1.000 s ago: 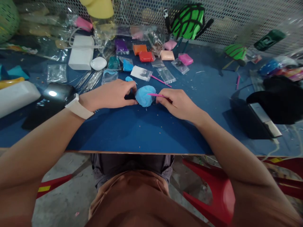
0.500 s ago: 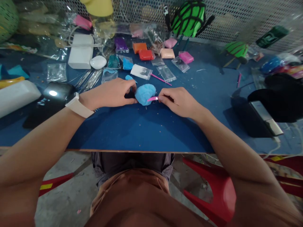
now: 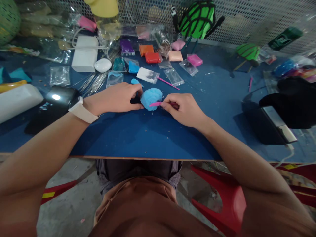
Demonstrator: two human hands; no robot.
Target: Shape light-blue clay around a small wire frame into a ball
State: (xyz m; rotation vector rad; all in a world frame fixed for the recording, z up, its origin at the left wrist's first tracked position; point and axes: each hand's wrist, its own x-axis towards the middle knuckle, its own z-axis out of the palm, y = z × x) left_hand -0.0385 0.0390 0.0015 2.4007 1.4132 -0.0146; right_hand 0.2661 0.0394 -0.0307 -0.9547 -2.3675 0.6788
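Note:
A lump of light blue clay (image 3: 151,97) lies on the blue table (image 3: 153,135). My left hand (image 3: 118,97), with a white watch band on the wrist, rests at the lump's left side, fingers curled and its fingertips touching the clay's edge. My right hand (image 3: 184,108) is closed in a pinch on a thin pink modelling tool (image 3: 155,104), whose tip lies against the lump's lower right edge.
Small bags and blocks of coloured clay (image 3: 153,58) lie behind the lump, with a second pink stick (image 3: 168,83). A white box (image 3: 85,54) and a black device (image 3: 60,96) sit at the left, a green and black model (image 3: 196,19) at the back, and dark gear (image 3: 276,121) at the right.
The pink tool has moved from across the top of the lump down to its lower right edge, and my right hand shifted slightly with it. My left hand has stayed put.

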